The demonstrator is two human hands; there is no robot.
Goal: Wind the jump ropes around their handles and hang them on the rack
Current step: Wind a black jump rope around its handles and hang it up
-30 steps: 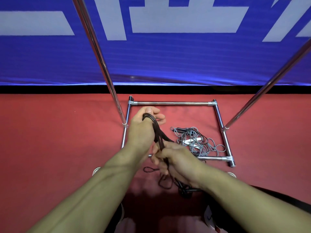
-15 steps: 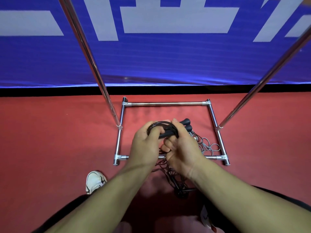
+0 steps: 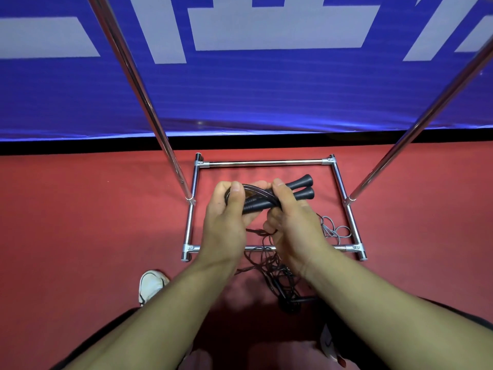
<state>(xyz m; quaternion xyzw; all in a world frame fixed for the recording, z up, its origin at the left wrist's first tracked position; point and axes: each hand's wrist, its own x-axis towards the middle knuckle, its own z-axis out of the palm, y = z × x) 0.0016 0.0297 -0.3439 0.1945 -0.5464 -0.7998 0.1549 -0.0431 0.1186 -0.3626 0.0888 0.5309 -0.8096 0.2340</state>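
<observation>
Black jump rope handles lie side by side in both your hands above the rack's chrome base. Your left hand clamps the looped cord; your right hand clamps the handles.

two hands, two black handles, perhaps three ropes, one rack, one shoe

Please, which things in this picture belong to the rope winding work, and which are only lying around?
Belong to the job:
- black jump rope handles, held by left hand and right hand
- black rope hanging to the floor
- grey jump rope on the floor
- metal rack

Only lying about:
- blue banner
- white shoe
</observation>
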